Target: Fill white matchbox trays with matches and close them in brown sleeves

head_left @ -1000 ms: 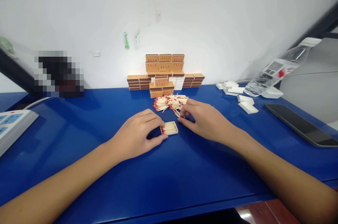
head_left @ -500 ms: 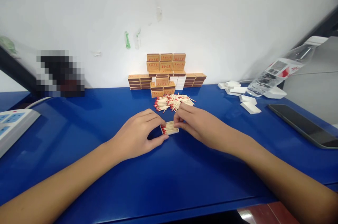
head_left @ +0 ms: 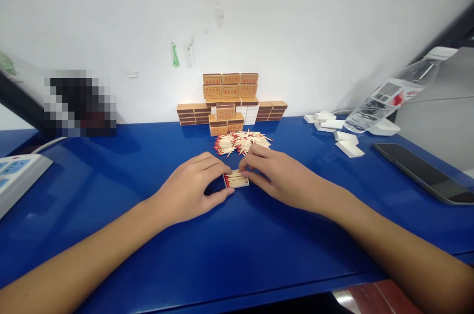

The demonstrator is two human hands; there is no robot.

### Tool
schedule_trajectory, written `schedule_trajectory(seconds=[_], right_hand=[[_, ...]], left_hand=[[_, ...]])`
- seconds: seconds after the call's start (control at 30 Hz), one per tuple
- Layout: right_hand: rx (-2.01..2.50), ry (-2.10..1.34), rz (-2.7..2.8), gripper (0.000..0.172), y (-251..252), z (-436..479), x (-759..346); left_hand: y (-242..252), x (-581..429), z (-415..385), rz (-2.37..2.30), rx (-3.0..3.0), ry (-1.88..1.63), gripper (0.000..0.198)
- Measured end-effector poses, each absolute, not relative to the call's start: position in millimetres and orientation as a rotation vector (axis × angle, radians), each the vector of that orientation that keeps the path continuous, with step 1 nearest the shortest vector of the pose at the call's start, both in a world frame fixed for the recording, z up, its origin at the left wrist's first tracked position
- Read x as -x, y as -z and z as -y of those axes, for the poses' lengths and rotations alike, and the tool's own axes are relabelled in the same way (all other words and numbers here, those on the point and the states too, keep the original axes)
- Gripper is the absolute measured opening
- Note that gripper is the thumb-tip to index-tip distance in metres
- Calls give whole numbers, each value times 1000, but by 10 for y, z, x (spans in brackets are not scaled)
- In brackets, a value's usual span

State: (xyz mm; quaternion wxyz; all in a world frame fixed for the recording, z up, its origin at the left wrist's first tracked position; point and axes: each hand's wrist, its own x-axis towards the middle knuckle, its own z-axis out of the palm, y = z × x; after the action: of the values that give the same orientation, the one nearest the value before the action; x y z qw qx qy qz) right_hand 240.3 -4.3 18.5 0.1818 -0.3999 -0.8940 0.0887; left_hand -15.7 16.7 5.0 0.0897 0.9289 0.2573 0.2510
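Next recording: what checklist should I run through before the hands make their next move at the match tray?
1. Left hand pinches the tray at its left end: ok.
2. Right hand rests its fingertips at the tray's right end: ok.
3. Right hand grips matches: cannot tell.
4. Red heads in the tray face left: ok.
5. Loose match pile lies behind the tray, apart from it: ok.
6. Tray full: cannot tell.

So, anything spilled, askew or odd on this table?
Loose matches lie in a jumbled heap on the table, just beyond the filled tray. At the right, a water bottle leans tilted, and white boxes lie scattered.
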Motion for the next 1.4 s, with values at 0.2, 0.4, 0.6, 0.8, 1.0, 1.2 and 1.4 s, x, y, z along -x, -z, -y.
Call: schedule_trajectory(seconds=[0.2, 0.4, 0.6, 0.8, 1.0, 1.2, 1.4], right_hand=[[1117, -277, 2509, 16, -188, 35, -2391], [1081, -264, 2489, 18, -219, 52, -2383], [1253, -63, 2331, 22, -250, -117, -2553], [1458, 85, 2110, 21, -289, -323, -2792], [1673, 39, 1892, 21, -407, -732, -3074], [1658, 72, 1867, 18, -646, -1194, -3194], [1511, 14, 1979, 20, -645, -1129, -2749]], left_hand=[[-61, 144, -161, -749, -2776, -728, 15], [-57, 151, -165, -728, -2786, -737, 15], [-67, 143, -166, -703, -2778, -785, 16], [-70, 153, -153, -746, -2794, -773, 29], [-38, 175, -184, -836, -2778, -728, 34], [-31, 202, -202, -863, -2744, -712, 29], [-43, 203, -203, -909, -2709, -749, 24]])
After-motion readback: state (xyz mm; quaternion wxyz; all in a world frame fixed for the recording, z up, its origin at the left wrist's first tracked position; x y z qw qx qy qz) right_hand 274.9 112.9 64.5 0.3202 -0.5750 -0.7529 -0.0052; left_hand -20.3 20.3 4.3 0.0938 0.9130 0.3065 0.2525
